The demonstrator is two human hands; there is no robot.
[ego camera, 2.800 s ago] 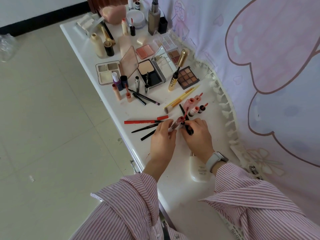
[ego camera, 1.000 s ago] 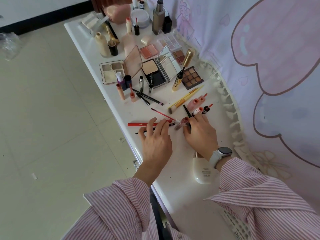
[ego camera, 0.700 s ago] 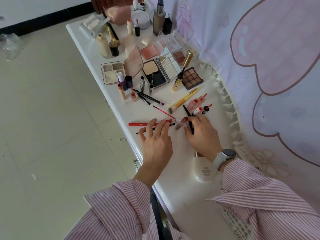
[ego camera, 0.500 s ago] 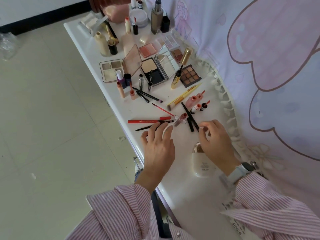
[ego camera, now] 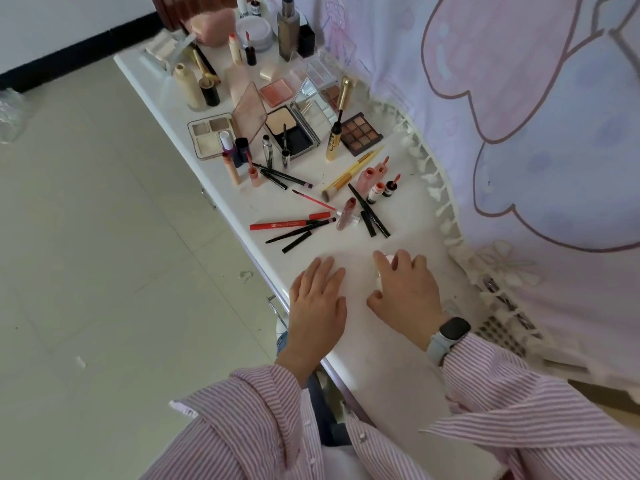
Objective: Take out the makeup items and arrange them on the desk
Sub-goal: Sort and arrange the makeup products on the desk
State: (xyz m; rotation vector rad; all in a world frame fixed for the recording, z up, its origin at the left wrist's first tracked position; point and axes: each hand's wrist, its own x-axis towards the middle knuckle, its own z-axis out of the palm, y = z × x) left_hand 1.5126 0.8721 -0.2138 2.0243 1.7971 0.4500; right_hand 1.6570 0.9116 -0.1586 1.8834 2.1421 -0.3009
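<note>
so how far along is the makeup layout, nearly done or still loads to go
Mostly done, by the look of it. Palettes, bottles, the red pencil and black liners already lie spread over the desk. In hand: the right hand covers a white container near the front, fingers curled over it, while the left hand rests flat. Left: placing that container; whether more waits out of view, I cannot tell.

White compact point(ego camera: 382, 271): pale, rounded case lying flat on the counter point(ego camera: 391, 368), mostly hidden beneath the right grip point(ego camera: 403, 289). Beyond the grips: a red pencil point(ego camera: 289, 223), black liners point(ego camera: 369, 211) and a tipped lip-gloss tube point(ego camera: 346, 214), all lying loose.
</note>
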